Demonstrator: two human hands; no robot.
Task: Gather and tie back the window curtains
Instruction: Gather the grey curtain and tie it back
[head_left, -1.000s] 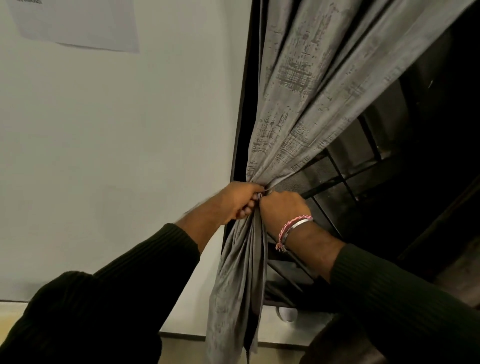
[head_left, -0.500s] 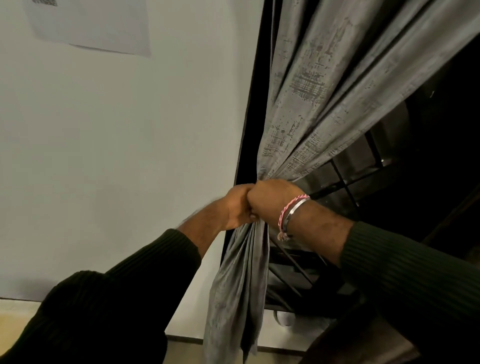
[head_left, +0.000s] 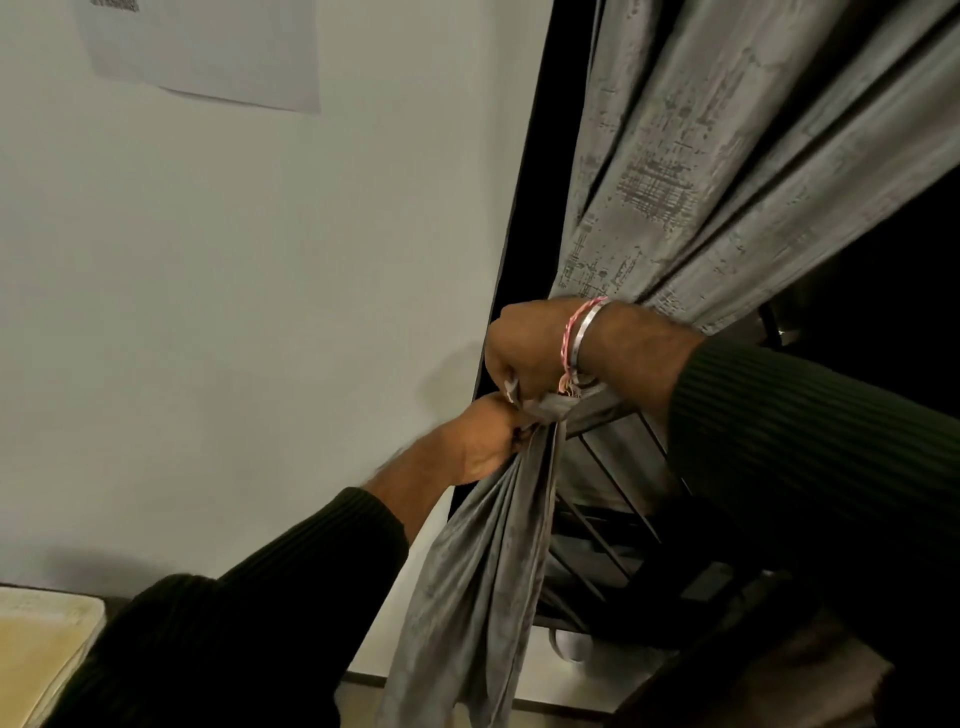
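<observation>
Dim indoor light falls softly on the pale wall (head_left: 249, 291), the window (head_left: 883, 364) stays nearly black, hand shadows blur, and wide-angle bending curves the edges.

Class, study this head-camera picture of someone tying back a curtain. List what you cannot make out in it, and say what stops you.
- The tie or knot, head view: covered by the right hand and left hand gripping the gathered curtain.
- The curtain's top and rail: cut off by the upper edge.
- The print on the paper sheet on the wall: too small, partly cut off.
- Outside the window grille: too dark.
</observation>
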